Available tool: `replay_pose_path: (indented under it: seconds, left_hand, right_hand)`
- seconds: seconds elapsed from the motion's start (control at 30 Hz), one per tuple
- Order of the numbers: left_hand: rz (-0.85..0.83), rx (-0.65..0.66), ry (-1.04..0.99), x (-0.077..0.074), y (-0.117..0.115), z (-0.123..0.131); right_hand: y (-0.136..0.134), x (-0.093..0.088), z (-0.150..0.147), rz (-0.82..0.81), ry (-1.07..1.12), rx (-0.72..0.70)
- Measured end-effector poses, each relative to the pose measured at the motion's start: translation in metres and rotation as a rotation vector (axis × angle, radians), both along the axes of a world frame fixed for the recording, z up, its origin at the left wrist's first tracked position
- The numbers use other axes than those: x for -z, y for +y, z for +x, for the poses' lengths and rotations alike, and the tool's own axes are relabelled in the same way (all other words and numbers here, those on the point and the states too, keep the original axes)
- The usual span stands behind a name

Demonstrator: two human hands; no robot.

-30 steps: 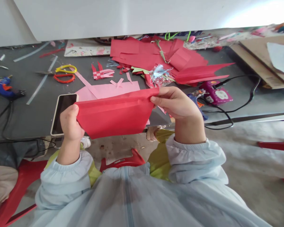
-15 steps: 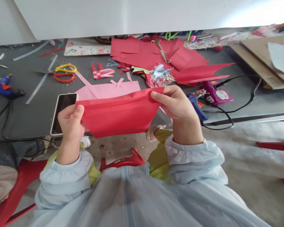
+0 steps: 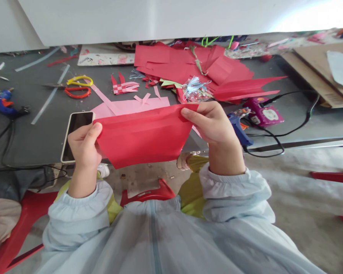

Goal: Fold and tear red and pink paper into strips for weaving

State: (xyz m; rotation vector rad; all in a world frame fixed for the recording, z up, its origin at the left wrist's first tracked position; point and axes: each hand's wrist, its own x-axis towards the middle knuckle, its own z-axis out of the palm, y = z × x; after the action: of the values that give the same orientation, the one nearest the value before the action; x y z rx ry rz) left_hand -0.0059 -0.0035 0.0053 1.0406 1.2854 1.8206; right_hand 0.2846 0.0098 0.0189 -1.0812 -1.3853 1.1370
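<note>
Between my two hands a sheet of red paper [image 3: 144, 139] is stretched wide, above the table's near edge. My left hand [image 3: 87, 142] pinches its upper left corner, thumb on top, and a phone [image 3: 70, 146] lies on the table partly behind that hand. At the upper right corner my right hand [image 3: 213, 123] grips the sheet between thumb and fingers. Pink paper [image 3: 131, 105] lies behind the sheet's top edge. Past it rests a small woven red and pink paper piece [image 3: 122, 86] with loose strips.
Scissors [image 3: 77, 87] with yellow and red handles lie at left, beside a blue glue gun [image 3: 2, 104]. A red paper pile [image 3: 171, 62] covers the back middle. Right are another blue glue gun [image 3: 240, 131], a purple box [image 3: 264, 112] with black cords, and cardboard [image 3: 311, 76].
The red paper's top edge has tilted slightly, and the crease band along it looks flatter. Both hands keep their grip and have barely shifted.
</note>
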Motion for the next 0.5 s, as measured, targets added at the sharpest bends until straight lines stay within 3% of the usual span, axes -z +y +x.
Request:
replay_pose_path:
  seconds: [0.5]
  left_hand:
    - [0.066, -0.030, 0.152, 0.0036, 0.0000, -0.0004]
  right_hand:
    - [-0.0005, -0.0053, 0.0017, 0.016, -0.050, 0.007]
